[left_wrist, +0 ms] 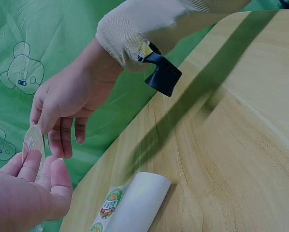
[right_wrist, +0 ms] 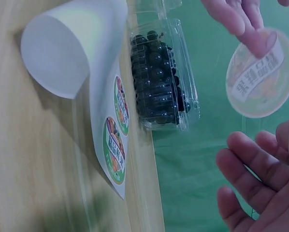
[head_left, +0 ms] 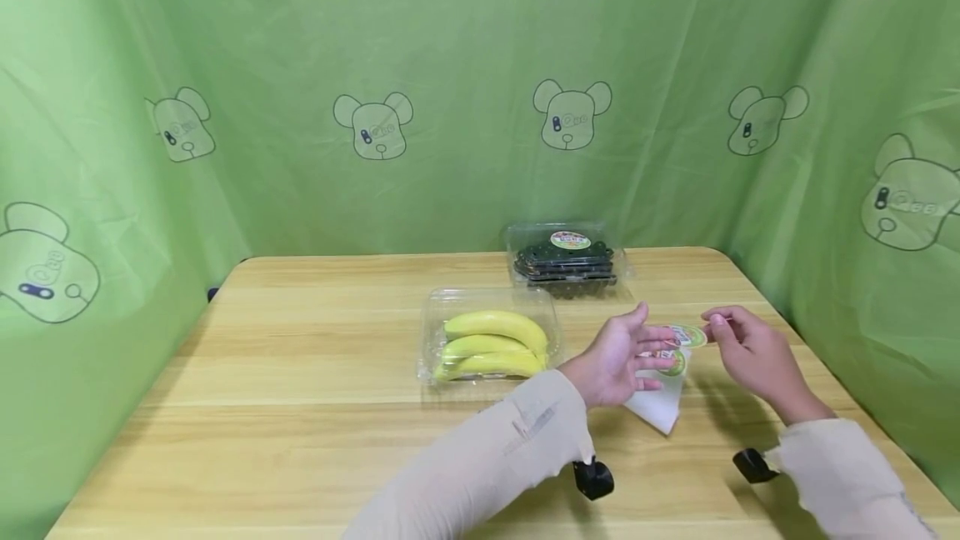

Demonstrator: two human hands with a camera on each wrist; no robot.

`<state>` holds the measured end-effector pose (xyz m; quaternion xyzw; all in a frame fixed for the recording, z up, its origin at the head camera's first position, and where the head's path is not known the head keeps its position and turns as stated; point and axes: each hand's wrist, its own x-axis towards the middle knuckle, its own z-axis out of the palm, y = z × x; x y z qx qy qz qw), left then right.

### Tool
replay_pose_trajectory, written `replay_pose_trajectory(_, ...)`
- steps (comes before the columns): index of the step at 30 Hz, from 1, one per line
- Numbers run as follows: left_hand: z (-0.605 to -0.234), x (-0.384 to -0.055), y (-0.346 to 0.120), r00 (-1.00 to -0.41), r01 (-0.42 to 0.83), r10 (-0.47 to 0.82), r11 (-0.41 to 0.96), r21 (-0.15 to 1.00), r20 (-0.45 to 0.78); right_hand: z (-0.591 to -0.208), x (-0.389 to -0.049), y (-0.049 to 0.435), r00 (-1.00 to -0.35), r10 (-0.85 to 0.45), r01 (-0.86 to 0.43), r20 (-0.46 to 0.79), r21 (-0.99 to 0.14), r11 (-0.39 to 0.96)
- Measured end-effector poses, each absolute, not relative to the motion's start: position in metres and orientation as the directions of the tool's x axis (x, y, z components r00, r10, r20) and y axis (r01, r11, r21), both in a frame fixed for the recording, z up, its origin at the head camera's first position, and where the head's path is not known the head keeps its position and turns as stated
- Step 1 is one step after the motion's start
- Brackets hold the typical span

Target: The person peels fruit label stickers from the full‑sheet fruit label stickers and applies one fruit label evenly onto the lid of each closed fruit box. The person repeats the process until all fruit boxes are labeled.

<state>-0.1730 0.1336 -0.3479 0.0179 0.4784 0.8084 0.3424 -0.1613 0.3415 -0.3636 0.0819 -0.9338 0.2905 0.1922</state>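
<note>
A round fruit-label sticker (head_left: 688,335) is held up between the two hands, its pale back showing in the right wrist view. My right hand (head_left: 757,357) pinches its near edge between thumb and index finger, the other fingers loosely bent. From the other side, my left hand (head_left: 611,361) reaches over with fingers stretched out, and a fingertip (right_wrist: 260,43) lies against the sticker. Below them on the table rests a curled white sticker sheet (left_wrist: 139,203). It carries more round green-edged labels (right_wrist: 114,151). The left hand partly covers this sheet in the head view.
Left of the hands, a clear plastic box (head_left: 480,298) contains several yellow bananas (head_left: 495,327). Farther back, another clear box (head_left: 517,232) contains dark grapes (right_wrist: 154,72) and bears a round label (head_left: 570,240). Green curtains (head_left: 465,23) surround the wooden table (head_left: 300,407).
</note>
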Motion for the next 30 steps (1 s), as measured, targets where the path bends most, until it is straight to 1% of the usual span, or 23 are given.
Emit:
replay_pose_trajectory(6, -0.3473, -0.1743, 0.1327, -0.755, -0.539, 0.577, -0.274, 0.797, -0.312, -0.3629, -0.1643, 0.3417, -0.95, -0.035, -0.217, 0.31, -0.578, 0.786)
replay_pose_trajectory(10, -0.3477, -0.1741, 0.1321, -0.749, -0.534, 0.586, -0.258, 0.805, -0.309, -0.3632, -0.1642, 0.34, -0.958, -0.037, -0.212, 0.283, -0.618, 0.757)
replay_pose_trajectory(20, -0.3479, -0.1759, 0.1334, -0.757, -0.517, 0.572, -0.228, 0.825, -0.316, -0.3622, -0.1661, 0.3354, -0.938, -0.045, -0.258, 0.343, -0.606, 0.752)
replay_pose_trajectory(24, -0.3481, -0.1763, 0.1346, -0.76, -0.518, 0.566, -0.229, 0.824, -0.32, -0.364, -0.1669, 0.3345, -0.927, -0.046, -0.288, 0.373, -0.626, 0.725)
replay_pose_trajectory(30, -0.3494, -0.1758, 0.1377, -0.774, -0.517, 0.544, -0.248, 0.819, -0.323, -0.363, -0.1656, 0.3335, -0.927, -0.036, -0.283, 0.373, -0.633, 0.721)
